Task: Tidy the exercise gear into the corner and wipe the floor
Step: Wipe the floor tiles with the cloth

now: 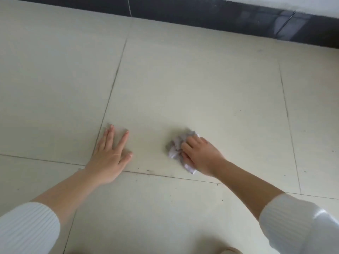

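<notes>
- My right hand (200, 155) curls round a crumpled cloth (177, 147), pressing it on the tiled floor (201, 88).
- My left hand (110, 154) lies flat, fingers spread.
- A dark skirting (220, 21) runs ahead.

Crumpled cloth rag (178, 146) on smooth, perhaps faintly glossy tiled floor (192, 85).

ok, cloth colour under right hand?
Pale lilac-grey cloth, crumpled under the right hand; head view.
</notes>
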`<state>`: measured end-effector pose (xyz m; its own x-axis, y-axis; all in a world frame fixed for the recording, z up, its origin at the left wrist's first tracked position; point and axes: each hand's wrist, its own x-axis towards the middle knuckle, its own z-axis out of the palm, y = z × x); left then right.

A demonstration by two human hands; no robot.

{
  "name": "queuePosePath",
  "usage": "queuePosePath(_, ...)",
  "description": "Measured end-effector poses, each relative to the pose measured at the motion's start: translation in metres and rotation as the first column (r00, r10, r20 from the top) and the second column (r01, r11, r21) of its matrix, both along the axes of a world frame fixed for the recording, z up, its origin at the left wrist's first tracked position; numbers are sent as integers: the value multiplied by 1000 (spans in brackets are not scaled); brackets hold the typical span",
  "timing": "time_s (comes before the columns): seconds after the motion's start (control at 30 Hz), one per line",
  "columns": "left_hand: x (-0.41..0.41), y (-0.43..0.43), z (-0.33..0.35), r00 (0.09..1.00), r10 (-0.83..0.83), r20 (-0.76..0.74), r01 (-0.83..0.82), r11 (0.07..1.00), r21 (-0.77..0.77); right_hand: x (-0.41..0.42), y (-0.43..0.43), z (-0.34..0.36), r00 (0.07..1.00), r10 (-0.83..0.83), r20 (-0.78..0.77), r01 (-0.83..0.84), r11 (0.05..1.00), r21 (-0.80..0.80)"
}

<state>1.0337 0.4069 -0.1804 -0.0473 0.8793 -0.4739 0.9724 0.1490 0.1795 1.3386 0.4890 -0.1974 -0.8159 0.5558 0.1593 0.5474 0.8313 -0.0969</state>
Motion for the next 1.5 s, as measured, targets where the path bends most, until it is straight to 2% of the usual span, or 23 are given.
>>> queuePosePath(0.03,-10,-10,1,999,23,-28,-24,1000,-3,-8,13,0,983,-183,-22,183,983,-4)
queuePosePath(0.1,-33,-34,6,992,94,-86,-97,995,-28,-32,27,3,872,-489,7,488,868,-93)
queuePosePath(0.17,-52,-58,12,980,150,-127,-158,986,-54,-61,22,9,780,-626,27,620,765,-174)
queuePosePath(0.2,-57,-68,14,977,168,-129,-176,982,-60,-75,13,12,790,-613,16,605,776,-177)
queuePosePath(0.27,-58,-79,18,974,199,-106,-208,975,-78,-99,-19,15,892,-450,-32,443,888,-123)
queuePosePath(0.33,-51,-82,18,964,256,-77,-262,962,-81,-115,-67,13,990,-136,-40,129,981,-147)
queuePosePath(0.4,-45,-78,13,954,289,-80,-294,954,-62,-120,-111,15,982,188,6,-181,953,-242)
queuePosePath(0.47,-44,-67,9,956,283,-76,-286,958,-30,-116,-128,14,912,410,1,-391,873,-292)
queuePosePath(0.53,-47,-54,7,959,276,-69,-278,961,-9,-111,-116,11,870,487,-74,-486,826,-286)
queuePosePath(0.57,-49,-48,7,959,274,-67,-274,962,1,-107,-103,10,874,479,-86,-484,837,-255)
queuePosePath(0.63,-51,-39,8,960,277,-52,-276,961,20,-94,-68,6,933,352,-74,-359,921,-153)
queuePosePath(0.73,-55,-39,12,954,299,-18,-299,954,16,-69,-9,1,996,-35,-77,30,998,-62)
queuePosePath(0.8,-64,-44,15,951,308,-21,-307,951,13,-62,22,3,958,-282,-43,281,959,-38)
queuePosePath(0.87,-77,-49,16,943,329,-37,-329,944,19,-71,39,8,871,-491,28,491,865,-101)
queuePosePath(0.97,-89,-56,16,938,345,-8,-345,938,28,-106,40,9,750,-659,60,657,732,-177)
queuePosePath(1.0,-90,-57,16,938,346,12,-347,938,29,-123,33,11,761,-647,52,643,741,-193)
queuePosePath(1.07,-92,-58,14,936,348,44,-350,936,36,-160,7,10,870,-489,53,491,856,-161)
queuePosePath(1.13,-94,-58,12,942,333,37,-335,940,71,-194,-31,8,978,-201,53,208,954,-215)
queuePosePath(1.17,-95,-57,12,946,324,20,-324,941,99,-207,-52,8,999,-28,25,33,966,-255)
queuePosePath(1.23,-94,-56,13,944,328,-24,-323,938,126,-224,-92,11,963,268,-1,-256,921,-292)
queuePosePath(1.3,-92,-56,14,938,340,-60,-332,936,117,-227,-112,12,890,456,2,-435,848,-302)
queuePosePath(1.4,-89,-57,12,939,334,-83,-319,935,156,-219,-93,9,820,565,-90,-563,769,-301)
queuePosePath(1.5,-92,-53,6,938,341,-68,-328,933,150,-199,-35,6,913,405,-36,-403,888,-221)
